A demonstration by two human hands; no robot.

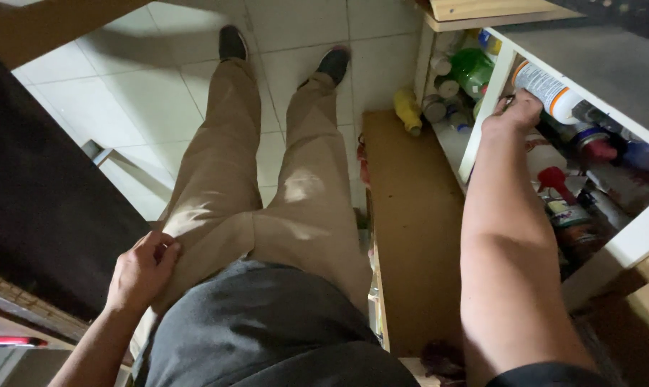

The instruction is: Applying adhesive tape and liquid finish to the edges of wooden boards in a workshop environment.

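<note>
At the white shelf, right hand fingers gripping one spray can; left hand loosely curled, empty.

This looks like a storage corner in a home. The floor has pale square tiles. A white shelf is packed full of spray cans, bottles and small tins. A brown wooden board lies beside it.
</note>
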